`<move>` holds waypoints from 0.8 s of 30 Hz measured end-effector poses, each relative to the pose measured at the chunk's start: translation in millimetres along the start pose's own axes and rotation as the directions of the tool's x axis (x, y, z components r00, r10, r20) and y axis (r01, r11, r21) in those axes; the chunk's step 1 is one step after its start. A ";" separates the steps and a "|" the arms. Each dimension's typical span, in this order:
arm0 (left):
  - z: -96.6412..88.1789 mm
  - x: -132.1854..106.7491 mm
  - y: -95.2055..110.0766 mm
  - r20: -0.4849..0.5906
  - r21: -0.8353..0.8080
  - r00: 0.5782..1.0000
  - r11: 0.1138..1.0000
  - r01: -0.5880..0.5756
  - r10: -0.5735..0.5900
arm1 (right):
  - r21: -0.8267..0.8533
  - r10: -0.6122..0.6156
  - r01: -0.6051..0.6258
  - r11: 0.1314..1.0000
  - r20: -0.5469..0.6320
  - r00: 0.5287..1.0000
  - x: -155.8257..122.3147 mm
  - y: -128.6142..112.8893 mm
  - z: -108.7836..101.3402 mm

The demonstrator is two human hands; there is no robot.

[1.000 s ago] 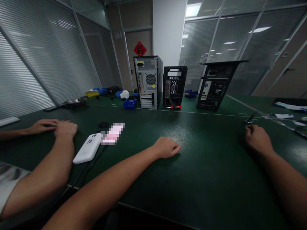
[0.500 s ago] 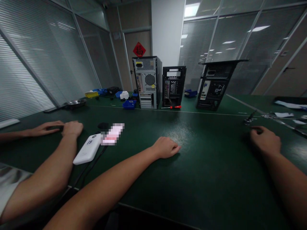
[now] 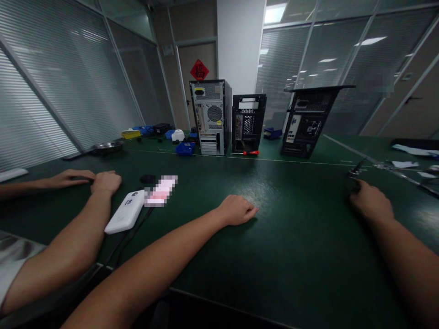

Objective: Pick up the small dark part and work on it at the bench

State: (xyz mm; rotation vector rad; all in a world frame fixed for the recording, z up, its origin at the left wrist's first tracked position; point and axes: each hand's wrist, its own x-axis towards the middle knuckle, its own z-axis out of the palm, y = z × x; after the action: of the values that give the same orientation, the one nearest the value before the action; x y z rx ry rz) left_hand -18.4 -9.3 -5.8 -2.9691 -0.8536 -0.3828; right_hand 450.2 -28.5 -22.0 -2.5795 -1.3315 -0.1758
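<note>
My left hand (image 3: pixel 237 210) rests on the green tabletop (image 3: pixel 295 256) with its fingers curled into a loose fist; nothing shows in it. Further right, my right hand (image 3: pixel 372 200) is low over the table, its fingertips at the near side of a small dark stand-like object (image 3: pixel 356 168). Its fingers are partly hidden and dim, so I cannot tell whether they grip that object or only touch it.
At left another person's hands (image 3: pixel 107 182) rest beside a white power bank (image 3: pixel 126 212) with cables. Across the table stand a grey computer tower (image 3: pixel 210 116), two black cases (image 3: pixel 248 123), a red screwdriver (image 3: pixel 252 153) and blue bins (image 3: pixel 185 149). Papers (image 3: pixel 404 164) lie right.
My right hand has moved left and slightly away from me, to the dark stand-like object. My left hand stays where it was. The other person's hands have shifted slightly.
</note>
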 end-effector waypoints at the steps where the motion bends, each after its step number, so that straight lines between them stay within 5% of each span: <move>1: 0.0 -0.2 0.0 0.001 -0.002 1.000 1.000 0.002 -0.002 | -0.005 -0.028 0.028 1.000 -0.002 1.000 -1.5 -1.2 -0.1; 5: 0.3 -0.5 0.7 0.006 -0.006 1.000 1.000 0.029 -0.029 | 0.007 -0.209 0.209 0.978 0.007 0.978 -11.8 -18.9 -3.3; 9: 1.0 -0.1 2.0 -0.019 0.000 0.992 0.992 0.123 -0.123 | 0.076 -0.480 0.478 0.875 0.010 0.877 -33.6 -62.6 -9.3; 13: 1.3 0.7 0.8 -0.040 -0.029 0.974 0.975 0.221 -0.222 | 0.153 -0.736 0.728 0.668 -0.006 0.677 -73.8 -119.3 -18.4; 16: 2.0 1.2 -1.4 -0.052 -0.050 0.966 0.967 0.250 -0.252 | 0.213 -0.907 0.897 0.386 -0.086 0.411 -110.4 -155.1 -26.1; 18: 2.8 1.4 -2.7 -0.044 -0.054 0.969 0.969 0.242 -0.244 | 0.242 -0.951 0.940 0.241 -0.133 0.278 -131.5 -171.5 -29.6; 20: 3.5 1.6 -3.4 -0.021 -0.038 0.975 0.975 0.219 -0.220 | 0.258 -0.961 0.952 0.166 -0.174 0.214 -146.3 -181.4 -30.6; 24: 3.1 1.3 -2.9 -0.011 -0.024 0.984 0.984 0.176 -0.176 | 0.237 -0.956 0.960 0.147 -0.216 0.200 -156.1 -186.8 -27.3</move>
State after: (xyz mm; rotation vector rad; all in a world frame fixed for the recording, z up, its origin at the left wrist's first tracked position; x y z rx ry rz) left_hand -18.1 -5.9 -8.5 -2.9168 -1.1219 -0.4197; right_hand 207.5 -54.0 -0.6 -1.0089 -2.5501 -0.1439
